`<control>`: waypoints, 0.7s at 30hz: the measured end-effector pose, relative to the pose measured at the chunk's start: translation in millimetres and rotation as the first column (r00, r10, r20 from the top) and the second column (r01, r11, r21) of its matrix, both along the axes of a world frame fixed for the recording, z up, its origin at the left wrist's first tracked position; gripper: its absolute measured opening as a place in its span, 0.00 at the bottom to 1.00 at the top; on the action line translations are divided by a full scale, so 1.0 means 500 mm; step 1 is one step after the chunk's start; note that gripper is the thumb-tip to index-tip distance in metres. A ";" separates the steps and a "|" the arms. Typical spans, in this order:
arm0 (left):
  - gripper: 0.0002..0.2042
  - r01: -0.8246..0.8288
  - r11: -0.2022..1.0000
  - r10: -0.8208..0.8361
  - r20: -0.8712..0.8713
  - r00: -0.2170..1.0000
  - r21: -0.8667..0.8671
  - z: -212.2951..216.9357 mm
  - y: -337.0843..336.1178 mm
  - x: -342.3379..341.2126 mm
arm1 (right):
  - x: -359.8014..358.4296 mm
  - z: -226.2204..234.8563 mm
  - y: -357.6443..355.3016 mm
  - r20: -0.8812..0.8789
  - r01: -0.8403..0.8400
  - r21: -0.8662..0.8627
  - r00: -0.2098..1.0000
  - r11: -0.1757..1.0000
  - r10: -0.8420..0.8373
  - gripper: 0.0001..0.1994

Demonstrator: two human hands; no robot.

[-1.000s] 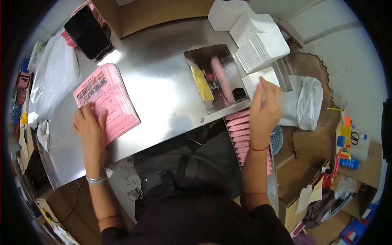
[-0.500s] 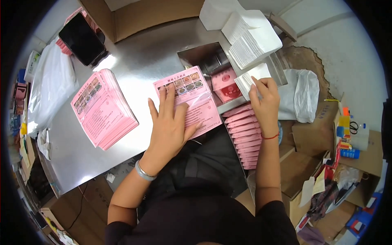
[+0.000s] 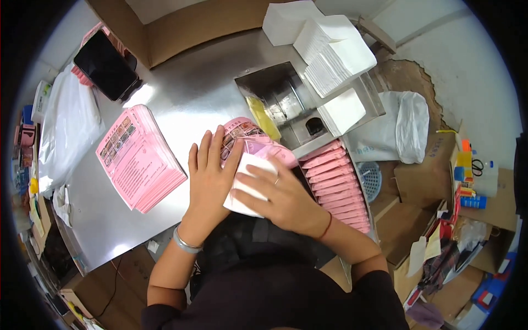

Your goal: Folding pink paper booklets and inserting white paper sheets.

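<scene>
A pink printed bag (image 3: 250, 132) with small food pictures lies at the table's front edge, its surface bulged and curved. My left hand (image 3: 212, 173) rests on its left side, fingers stretched out; the thumb is hidden. My right hand (image 3: 286, 201), slightly blurred, has its fingers over a white folded napkin (image 3: 242, 201) against the bag's near part. Whether the napkin is inside or on top of the bag I cannot tell. To the left lies a fanned stack of similar pink bags (image 3: 140, 159). White napkins (image 3: 335, 52) are piled at the back right, with a smaller stack (image 3: 342, 111) nearer.
Filled pink packets (image 3: 335, 184) stand in a row in a box right of my hands. A steel compartment (image 3: 278, 91) holds something yellow. A phone (image 3: 106, 65) stands at the back left, beside white plastic (image 3: 69, 126). A cardboard box (image 3: 203, 30) borders the back.
My right hand has moved left and nearer, from the small napkin stack to the pink bag, bringing a napkin. The bag, flat before, is now bulged. My left hand has shifted slightly left.
</scene>
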State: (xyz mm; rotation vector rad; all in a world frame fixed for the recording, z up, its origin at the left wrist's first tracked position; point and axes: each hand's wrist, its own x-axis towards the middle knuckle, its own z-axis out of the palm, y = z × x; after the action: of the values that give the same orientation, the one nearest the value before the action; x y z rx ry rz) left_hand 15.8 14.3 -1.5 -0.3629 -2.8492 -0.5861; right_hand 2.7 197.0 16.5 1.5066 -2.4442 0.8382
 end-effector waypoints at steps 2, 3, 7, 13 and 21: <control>0.26 -0.029 0.992 0.023 0.046 0.999 0.122 0.016 -0.001 0.005 | -0.066 -0.009 0.003 -0.125 0.204 0.085 0.973 0.975 -0.192 0.14; 0.26 -0.069 0.970 0.070 0.002 0.998 0.233 0.009 -0.003 0.005 | -0.086 -0.007 -0.011 -0.145 0.244 0.123 0.963 0.962 -0.226 0.15; 0.21 -0.221 0.967 0.246 -0.240 0.939 0.126 -0.006 0.008 0.008 | -0.120 -0.035 -0.044 -0.087 0.167 -0.017 0.982 0.986 -0.168 0.18; 0.23 -0.162 0.985 0.165 -0.069 0.984 0.052 -0.008 0.006 0.022 | -0.104 -0.004 0.033 0.353 0.208 -0.176 0.926 0.962 -0.136 0.27; 0.35 -0.179 0.975 0.190 -0.073 0.979 0.132 -0.020 0.000 0.012 | -0.136 -0.028 -0.092 -0.159 0.211 0.119 0.969 0.970 -0.191 0.15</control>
State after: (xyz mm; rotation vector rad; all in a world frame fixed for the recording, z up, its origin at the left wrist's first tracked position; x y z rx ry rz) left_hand 21.9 14.4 -11.2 -0.0978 -2.7090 -0.6890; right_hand -65.5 151.2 2.6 1.2797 -2.5320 0.5148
